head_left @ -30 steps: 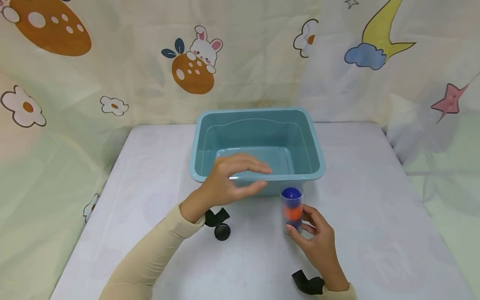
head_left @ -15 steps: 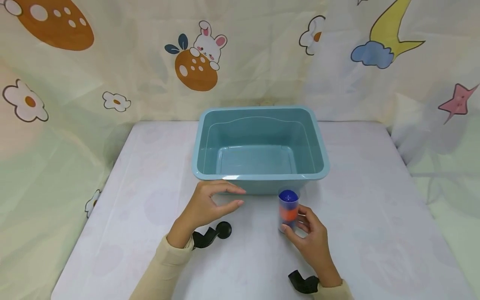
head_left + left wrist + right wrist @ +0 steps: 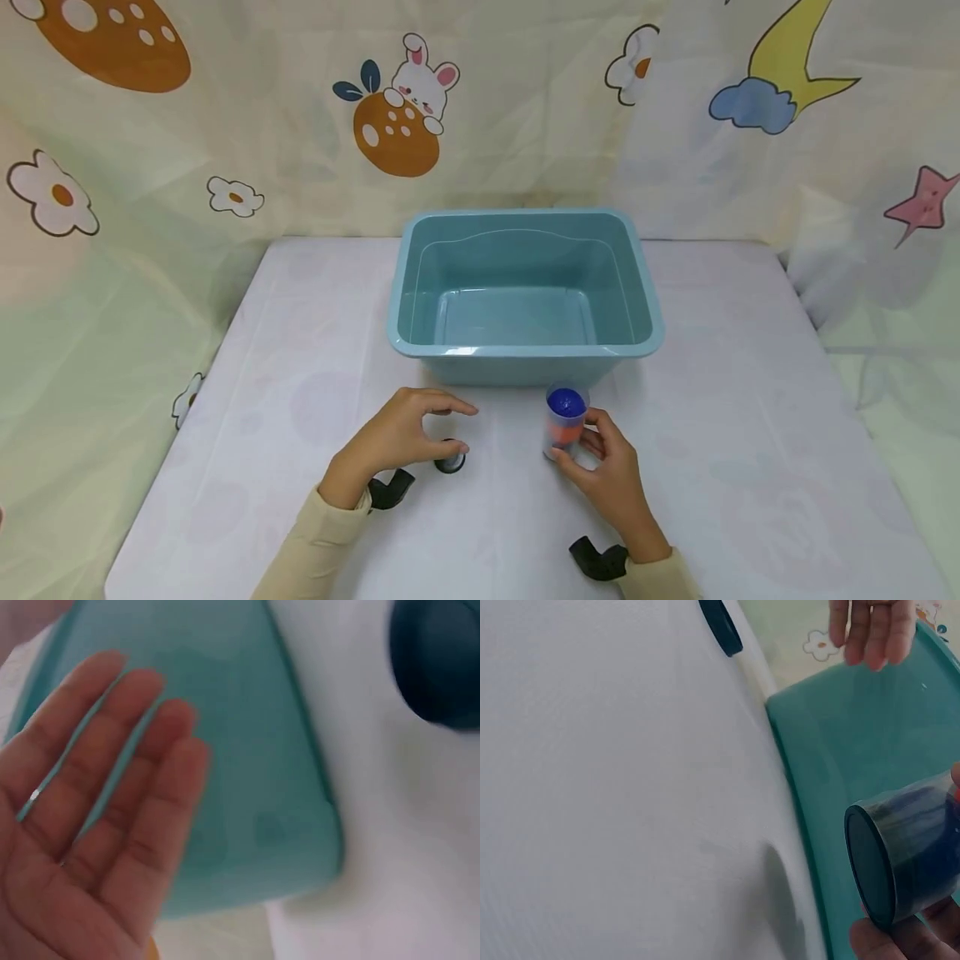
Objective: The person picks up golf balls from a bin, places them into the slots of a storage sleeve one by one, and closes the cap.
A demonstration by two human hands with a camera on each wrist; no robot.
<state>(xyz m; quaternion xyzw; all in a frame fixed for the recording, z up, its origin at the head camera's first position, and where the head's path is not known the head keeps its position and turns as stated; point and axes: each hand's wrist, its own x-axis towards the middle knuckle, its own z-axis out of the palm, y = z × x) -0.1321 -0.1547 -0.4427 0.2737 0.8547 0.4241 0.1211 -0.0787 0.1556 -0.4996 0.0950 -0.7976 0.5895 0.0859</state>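
Observation:
My right hand (image 3: 611, 471) grips a clear plastic canister (image 3: 564, 429) in front of the basin, fingers and thumb on its lower half. A blue ball (image 3: 566, 403) shows at its open top, with an orange one below. The right wrist view shows the canister's dark round base (image 3: 870, 866). To the left, my left hand (image 3: 397, 433) holds nothing, thumb and fingers spread apart over a small round black lid (image 3: 449, 467) on the table. In the head view the thumb tip overlaps the lid, which also appears dark and blurred in the left wrist view.
A teal plastic basin (image 3: 525, 352) stands at the back middle of the white table (image 3: 750, 433), behind both hands. Black wrist mounts (image 3: 600, 560) stick out beside the cuffs. A printed curtain (image 3: 525, 108) hangs behind the table.
My left hand has come back from over the basin's front rim, down to the lid. My right hand has brought the canister slightly left and nearer, its top tilting towards me.

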